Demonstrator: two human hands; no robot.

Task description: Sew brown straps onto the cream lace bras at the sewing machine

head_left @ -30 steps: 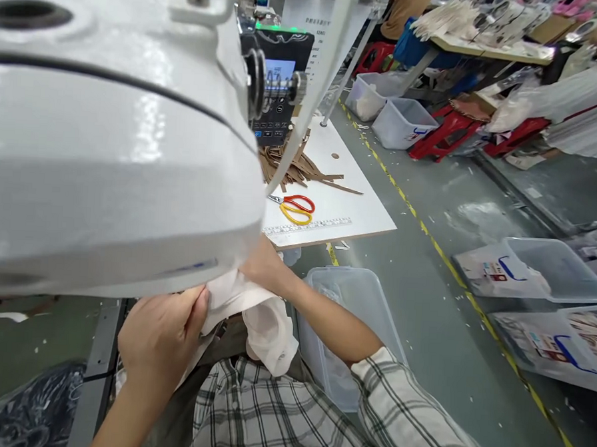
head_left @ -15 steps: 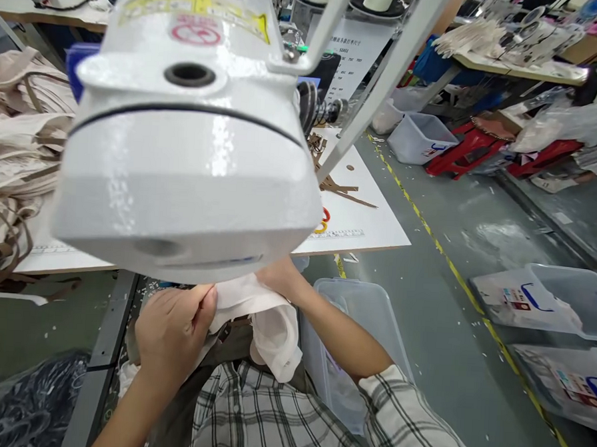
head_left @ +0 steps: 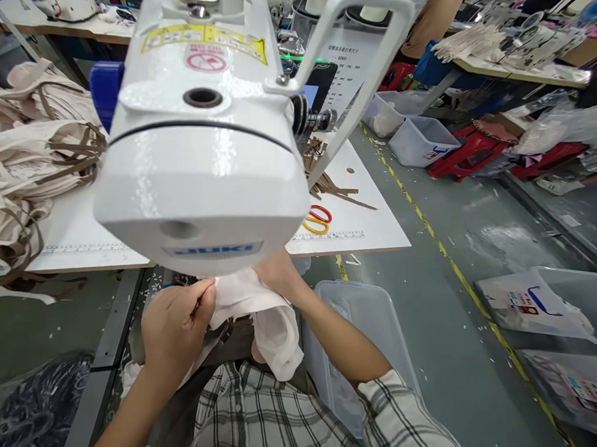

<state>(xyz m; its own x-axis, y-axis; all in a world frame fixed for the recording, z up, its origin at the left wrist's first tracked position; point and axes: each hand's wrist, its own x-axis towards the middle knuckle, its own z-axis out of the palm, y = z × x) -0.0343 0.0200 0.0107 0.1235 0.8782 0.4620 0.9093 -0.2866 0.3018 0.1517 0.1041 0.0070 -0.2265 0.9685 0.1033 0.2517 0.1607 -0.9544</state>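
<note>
A sewing machine (head_left: pixel 200 185) with a white head fills the upper middle and hides the needle area. Below it, my left hand (head_left: pixel 178 320) is closed, its thumb and fingers pinching the left edge of a pale pink garment piece (head_left: pixel 242 294). The cloth stretches between my hands, and a curled, cup-like part hangs over my lap. My right hand (head_left: pixel 278 276) lies on the cloth's right side; its fingers are hidden behind the machine head, so their grip cannot be seen.
Red-and-yellow-handled scissors (head_left: pixel 319 219) and brown strips (head_left: pixel 337 189) lie on the white tabletop (head_left: pixel 378 228). Pale garments with brown straps (head_left: pixel 37 150) are heaped at left. A clear plastic bin (head_left: pixel 397 335) stands by my right arm; more bins (head_left: pixel 575 298) line the floor at right.
My view has shifted, so the machine head appears smaller and more of its front label and the scissors show. Both hands stay almost where they were on the cloth.
</note>
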